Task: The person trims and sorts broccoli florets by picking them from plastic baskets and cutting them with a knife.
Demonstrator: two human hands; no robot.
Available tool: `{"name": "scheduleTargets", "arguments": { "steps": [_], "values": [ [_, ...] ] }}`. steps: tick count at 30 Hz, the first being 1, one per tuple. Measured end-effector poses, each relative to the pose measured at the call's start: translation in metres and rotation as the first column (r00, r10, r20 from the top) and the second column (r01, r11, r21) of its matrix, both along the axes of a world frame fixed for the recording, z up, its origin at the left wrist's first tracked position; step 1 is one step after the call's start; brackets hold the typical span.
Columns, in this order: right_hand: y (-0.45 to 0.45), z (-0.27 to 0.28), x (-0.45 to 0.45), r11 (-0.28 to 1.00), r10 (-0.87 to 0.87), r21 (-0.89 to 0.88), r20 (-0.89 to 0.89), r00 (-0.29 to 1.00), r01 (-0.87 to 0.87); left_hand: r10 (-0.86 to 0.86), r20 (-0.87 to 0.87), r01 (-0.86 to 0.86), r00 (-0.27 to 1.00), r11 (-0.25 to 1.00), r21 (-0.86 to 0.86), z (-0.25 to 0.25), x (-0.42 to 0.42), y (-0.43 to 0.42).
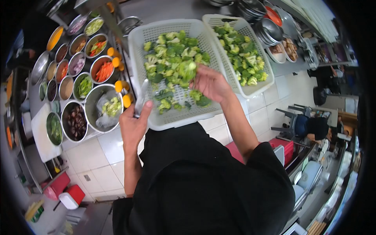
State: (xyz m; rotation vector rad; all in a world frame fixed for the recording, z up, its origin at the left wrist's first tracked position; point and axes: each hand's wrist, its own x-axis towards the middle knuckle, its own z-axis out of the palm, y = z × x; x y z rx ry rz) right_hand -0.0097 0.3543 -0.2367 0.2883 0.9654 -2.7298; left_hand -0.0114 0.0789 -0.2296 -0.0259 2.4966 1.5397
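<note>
My left hand point(135, 122) is closed around a knife point(143, 91), its blade pointing away from me beside the near left corner of a white perforated basket point(172, 124). Over that basket, my right hand point(212, 83) pinches a broccoli floret point(188, 71), slightly blurred. Cut broccoli point(172, 49) fills the far and middle parts of the basket, with a few pieces near me and some bare mesh between. Against its right side stands a second white basket point(256, 89), also full of broccoli point(237, 51).
On the left counter stand several metal containers, including sliced carrots point(104, 72), dark pieces point(76, 120) and chopped greens in a plastic bag point(105, 122). Yellow-capped bottles point(122, 86) line the basket's left side. Stacked metal bowls point(270, 31) sit at the back right. A person point(317, 127) is farther right.
</note>
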Motion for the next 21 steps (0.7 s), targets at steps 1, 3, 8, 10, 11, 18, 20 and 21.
{"name": "scheduleTargets", "arguments": {
  "steps": [1,3,8,10,11,18,20,21],
  "values": [
    [0.015,0.004,-0.003,0.990,-0.085,0.108,-0.021,0.996,0.087,0.019,-0.004,-0.019,1.000,0.999,0.035,-0.001,0.001,-0.001],
    [0.060,0.008,-0.019,0.921,-0.233,0.301,-0.085,0.969,0.248,0.024,-0.006,-0.024,1.000,1.000,-0.003,-0.004,0.001,-0.005],
    [0.143,0.010,-0.052,0.340,-0.541,0.878,-0.111,0.834,0.337,0.015,0.017,-0.014,1.000,0.999,-0.050,-0.007,0.001,-0.015],
    [0.160,0.007,-0.055,-0.055,-0.474,0.987,-0.158,0.866,0.149,0.013,0.019,-0.012,1.000,0.998,-0.061,-0.008,0.000,-0.017],
    [0.165,0.006,-0.051,-0.108,-0.471,0.984,-0.175,0.865,0.140,0.016,0.015,-0.015,1.000,0.998,-0.058,-0.009,0.000,-0.017],
    [0.107,-0.011,-0.029,0.123,-0.276,0.951,-0.241,0.930,0.283,0.053,0.020,-0.052,0.998,0.998,-0.032,-0.012,0.000,-0.020],
    [0.066,-0.011,-0.021,0.221,-0.096,0.946,-0.220,0.971,0.236,0.064,0.035,-0.062,0.997,0.997,-0.053,-0.008,0.000,-0.019],
    [0.044,-0.007,-0.016,0.163,-0.022,0.961,-0.222,0.975,0.222,0.063,0.040,-0.061,0.997,0.997,-0.056,-0.007,-0.001,-0.017]
  ]
}}
